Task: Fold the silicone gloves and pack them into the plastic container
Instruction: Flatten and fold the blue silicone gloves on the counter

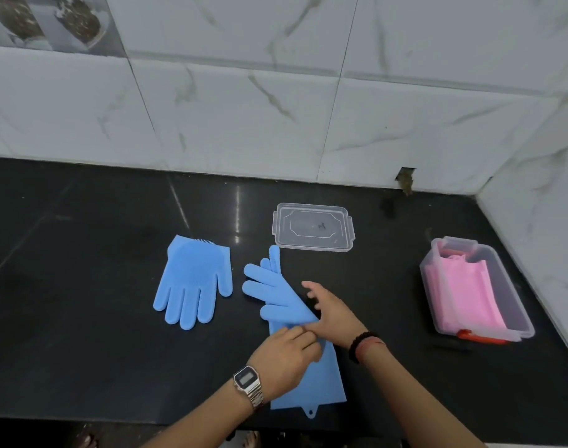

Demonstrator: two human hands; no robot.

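Pinching the near blue glove (295, 321) with our left hand (284, 357), right hand (329, 313) spread flat on it; other glove (193, 281) half-folded on the bench left, container (476, 289) holds only pink ones.

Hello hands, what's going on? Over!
Both hands, left and right, on long glove. Other glove folded. Container holds pink gloves. Nothing blocking.

You see two blue gloves (193, 282) (276, 292), one clear lid (313, 227), one box (515, 305), and two hands (284, 360) (332, 312).
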